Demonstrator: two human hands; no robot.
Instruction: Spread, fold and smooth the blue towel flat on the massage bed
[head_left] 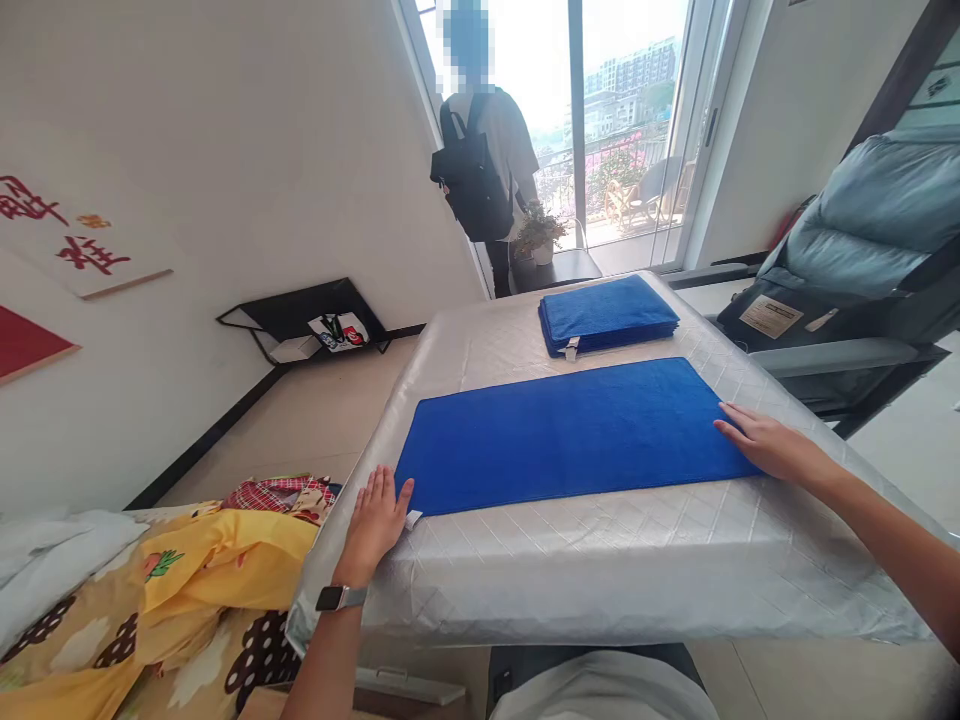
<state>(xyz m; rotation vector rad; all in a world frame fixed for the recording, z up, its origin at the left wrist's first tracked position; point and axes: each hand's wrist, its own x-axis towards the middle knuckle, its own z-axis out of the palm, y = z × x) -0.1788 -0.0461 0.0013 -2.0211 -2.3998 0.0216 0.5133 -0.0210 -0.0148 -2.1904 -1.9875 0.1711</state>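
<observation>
A blue towel (562, 435) lies spread flat across the table, its long side running left to right. My left hand (376, 518) rests at its left end, fingers stretched out and the thumb over the edge, close to a small white tag (412, 519) at the near corner. At the right end, my right hand (776, 445) lies with extended fingers touching the towel's edge. Neither hand grips anything. Behind the flat towel sits a stack of folded blue towels (607, 312), with a white label hanging from its front.
A silvery quilted cover (600, 560) drapes the table. To the right stands a grey armchair (870, 240); at the left is a bed with yellow cloth (225, 560). A person with a black backpack (472, 185) stands by the glass door, near a potted plant (540, 235) on a chair.
</observation>
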